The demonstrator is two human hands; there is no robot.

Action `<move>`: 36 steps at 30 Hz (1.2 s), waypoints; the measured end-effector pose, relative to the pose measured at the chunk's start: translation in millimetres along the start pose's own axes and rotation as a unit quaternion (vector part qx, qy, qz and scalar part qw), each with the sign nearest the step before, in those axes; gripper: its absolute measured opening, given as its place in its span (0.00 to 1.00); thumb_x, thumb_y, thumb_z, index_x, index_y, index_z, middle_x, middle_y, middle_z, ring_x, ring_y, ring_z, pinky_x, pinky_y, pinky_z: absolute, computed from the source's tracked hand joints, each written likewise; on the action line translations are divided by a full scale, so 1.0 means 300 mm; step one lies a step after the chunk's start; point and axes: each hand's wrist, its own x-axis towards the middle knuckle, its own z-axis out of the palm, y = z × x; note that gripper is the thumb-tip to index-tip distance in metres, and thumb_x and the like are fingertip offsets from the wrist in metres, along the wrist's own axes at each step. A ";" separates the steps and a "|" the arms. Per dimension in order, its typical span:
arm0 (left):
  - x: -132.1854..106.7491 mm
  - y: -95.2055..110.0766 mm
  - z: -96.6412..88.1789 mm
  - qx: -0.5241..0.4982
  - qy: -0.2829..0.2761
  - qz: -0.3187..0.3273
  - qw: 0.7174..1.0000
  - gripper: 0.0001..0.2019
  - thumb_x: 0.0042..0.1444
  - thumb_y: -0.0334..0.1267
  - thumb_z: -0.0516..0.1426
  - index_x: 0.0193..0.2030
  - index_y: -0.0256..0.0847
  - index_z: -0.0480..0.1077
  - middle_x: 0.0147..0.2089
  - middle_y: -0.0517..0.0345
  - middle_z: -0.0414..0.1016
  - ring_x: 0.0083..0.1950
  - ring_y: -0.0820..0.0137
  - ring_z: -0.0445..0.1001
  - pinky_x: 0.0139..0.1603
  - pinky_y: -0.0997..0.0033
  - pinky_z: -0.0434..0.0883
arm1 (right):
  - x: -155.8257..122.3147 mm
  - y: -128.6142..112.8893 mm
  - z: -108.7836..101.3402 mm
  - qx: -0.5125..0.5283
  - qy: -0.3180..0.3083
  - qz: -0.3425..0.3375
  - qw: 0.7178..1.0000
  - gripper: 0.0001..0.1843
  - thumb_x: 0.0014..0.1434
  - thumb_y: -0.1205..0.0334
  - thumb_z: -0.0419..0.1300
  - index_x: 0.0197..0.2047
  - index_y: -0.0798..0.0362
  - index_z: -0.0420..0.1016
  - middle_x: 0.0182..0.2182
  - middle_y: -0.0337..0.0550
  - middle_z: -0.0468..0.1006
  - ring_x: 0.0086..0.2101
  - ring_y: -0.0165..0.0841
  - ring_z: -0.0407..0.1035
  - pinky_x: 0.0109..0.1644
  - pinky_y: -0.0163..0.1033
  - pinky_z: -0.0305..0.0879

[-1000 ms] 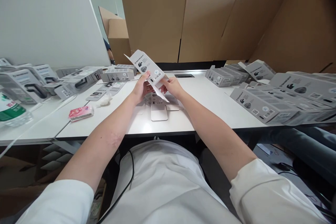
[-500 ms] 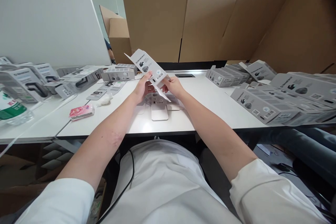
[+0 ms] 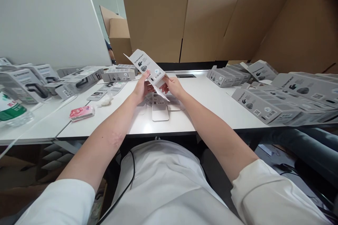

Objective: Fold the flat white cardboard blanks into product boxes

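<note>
A printed grey-and-white carton (image 3: 148, 66) is held tilted above the table, with flaps standing out at both ends. My left hand (image 3: 142, 87) is closed round its near left side, thumb on the printed face. On the lower right end, by the open flap, my right hand (image 3: 172, 87) grips the same carton; some of its fingertips are hidden behind the card. Under my hands several flat, unfolded cartons (image 3: 160, 113) lie on the white table, partly covered by the hands and the held carton.
Formed cartons (image 3: 257, 103) are piled at the right, more cartons (image 3: 120, 74) at the back left. A pink tissue pack (image 3: 82, 113), crumpled white tissue (image 3: 105, 100) and a water bottle (image 3: 12, 109) are at the left. A large cardboard sheet (image 3: 155, 14) stands behind the table.
My left thumb has slid slightly left and down on the carton's face. The carton has shifted a little left; both hands still hold it.
</note>
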 end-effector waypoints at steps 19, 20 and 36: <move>0.009 -0.002 -0.008 -0.045 0.004 -0.004 0.999 0.38 0.55 0.76 0.76 0.65 0.58 0.81 0.49 0.54 0.90 0.55 0.43 0.93 0.57 0.43 0.87 | -0.022 0.004 -0.003 -0.025 -0.035 -0.017 0.999 0.39 0.65 0.30 0.86 0.23 0.50 0.77 0.21 0.40 0.77 0.21 0.27 0.65 0.27 0.35 0.65; 0.010 -0.004 -0.010 -0.042 -0.001 -0.004 0.999 0.38 0.55 0.76 0.75 0.64 0.58 0.81 0.50 0.53 0.90 0.55 0.43 0.93 0.56 0.43 0.87 | -0.025 0.005 -0.003 -0.028 -0.040 -0.016 0.999 0.39 0.65 0.32 0.87 0.23 0.50 0.76 0.21 0.39 0.76 0.21 0.27 0.65 0.27 0.36 0.65; -0.009 0.004 -0.004 0.083 0.000 0.036 0.996 0.38 0.57 0.81 0.72 0.54 0.49 0.79 0.46 0.50 0.88 0.45 0.52 0.89 0.43 0.56 0.83 | -0.018 0.001 -0.009 -0.059 -0.043 -0.020 0.997 0.39 0.63 0.38 0.89 0.22 0.51 0.73 0.19 0.39 0.74 0.22 0.28 0.65 0.29 0.36 0.67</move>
